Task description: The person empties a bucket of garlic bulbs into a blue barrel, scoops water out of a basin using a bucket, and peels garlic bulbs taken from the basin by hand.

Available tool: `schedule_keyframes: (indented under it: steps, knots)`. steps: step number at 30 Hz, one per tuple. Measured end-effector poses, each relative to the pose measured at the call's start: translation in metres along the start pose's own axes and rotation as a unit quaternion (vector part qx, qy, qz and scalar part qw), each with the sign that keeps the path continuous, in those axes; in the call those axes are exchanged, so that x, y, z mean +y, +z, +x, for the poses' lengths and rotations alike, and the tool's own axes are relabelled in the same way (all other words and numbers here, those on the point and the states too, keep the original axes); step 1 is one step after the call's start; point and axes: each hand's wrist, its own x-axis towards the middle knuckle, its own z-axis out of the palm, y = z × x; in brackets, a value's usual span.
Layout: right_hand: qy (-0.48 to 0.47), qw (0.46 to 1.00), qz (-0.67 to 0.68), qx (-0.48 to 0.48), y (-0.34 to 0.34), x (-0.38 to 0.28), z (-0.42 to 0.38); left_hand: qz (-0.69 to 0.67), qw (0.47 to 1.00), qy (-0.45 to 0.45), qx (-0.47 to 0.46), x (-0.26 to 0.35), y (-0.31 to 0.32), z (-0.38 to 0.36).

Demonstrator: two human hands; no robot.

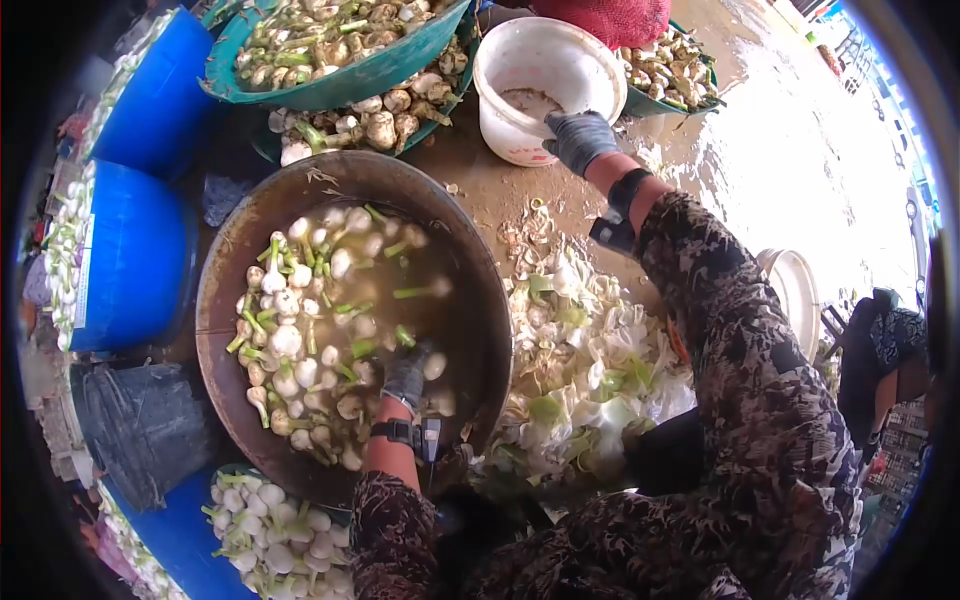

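My left hand (405,376), in a dark grey glove, dips into murky water in a large rusty round basin (222,300). Its fingers are partly under the surface, so their grip is hidden. Around it float many white garlic bulbs (286,340) with short green stems, mostly on the basin's left side. Farther forward, my right hand (582,142), also gloved, grips the near right rim of a white plastic bucket (510,140). A little brownish residue shows in the bottom of this bucket.
Teal tubs (330,85) of unwashed garlic stand at the back. Blue barrels (140,255) and a black bucket (145,425) line the left. Peeled skins (590,370) cover the floor right of the basin. Cleaned bulbs (275,530) lie at the near left. Another person (890,360) is at far right.
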Motion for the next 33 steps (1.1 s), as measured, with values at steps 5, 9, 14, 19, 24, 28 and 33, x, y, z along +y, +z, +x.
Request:
schedule_keyframes:
  steps: [5, 9, 14, 19, 24, 28, 33]
  knots:
    - [-0.107, 0.985, -0.084, 0.107, 0.054, -0.016, -0.069, -0.420, 0.832, -0.332, 0.150, 0.100, -0.014, -0.017]
    - [-0.165, 0.975, -0.003, 0.150, 0.052, 0.019, -0.123, -0.523, 0.765, -0.347, 0.145, 0.089, 0.002, -0.025]
    - [-0.212, 0.968, -0.037, 0.130, -0.010, 0.022, -0.170, -0.106, 0.933, -0.309, 0.151, 0.068, 0.024, -0.037]
    - [-0.274, 0.935, -0.184, 0.131, -0.114, -0.036, -0.201, -0.205, 0.960, -0.030, 0.188, 0.160, 0.025, -0.021]
    - [-0.431, 0.842, -0.316, 0.078, -0.148, -0.131, -0.221, -0.750, 0.635, -0.129, 0.128, 0.288, -0.029, -0.032]
    - [-0.562, 0.782, -0.237, 0.128, -0.142, -0.190, -0.230, -0.773, 0.595, -0.099, 0.195, 0.236, -0.023, -0.040]
    - [-0.404, 0.866, 0.105, 0.273, -0.161, -0.223, -0.272, -0.538, 0.730, -0.140, 0.398, 0.218, -0.117, -0.077]
